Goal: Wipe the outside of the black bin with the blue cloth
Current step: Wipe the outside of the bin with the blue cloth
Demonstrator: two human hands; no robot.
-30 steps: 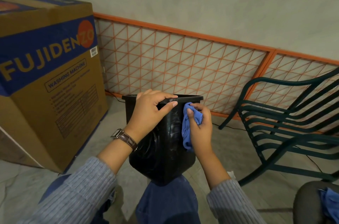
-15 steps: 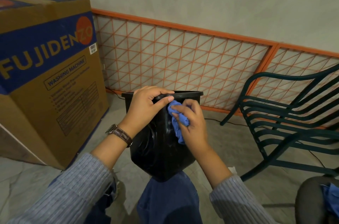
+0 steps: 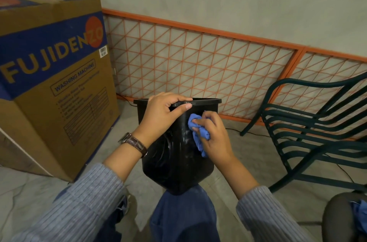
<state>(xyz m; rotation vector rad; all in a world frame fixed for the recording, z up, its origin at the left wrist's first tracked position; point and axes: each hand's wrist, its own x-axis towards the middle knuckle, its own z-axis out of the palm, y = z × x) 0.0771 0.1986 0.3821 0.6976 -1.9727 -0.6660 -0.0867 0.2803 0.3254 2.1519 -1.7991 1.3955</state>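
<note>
The left hand [image 3: 160,114] is gripping the near rim of the black bin [image 3: 174,166], its fingers curling over the edge and its thumb lying along the outside just under the lip. The right hand [image 3: 215,139] is clutching the bunched blue cloth [image 3: 200,137] and pressing it against the bin's outer wall, just below the rim and beside the left thumb, with a tail of cloth hanging down under the palm. The bin is sitting with its base on the person's knee [image 3: 184,216], which is clad in dark blue, its mouth facing up and away. A brown-strapped watch [image 3: 135,143] is showing on the left wrist, left of the bin. A large cardboard box [image 3: 49,75] is standing on the floor well left of the bin, an orange lattice panel [image 3: 198,63] is leaning against the wall behind it, and a dark green slatted chair [image 3: 309,122] is standing to its right.
</note>
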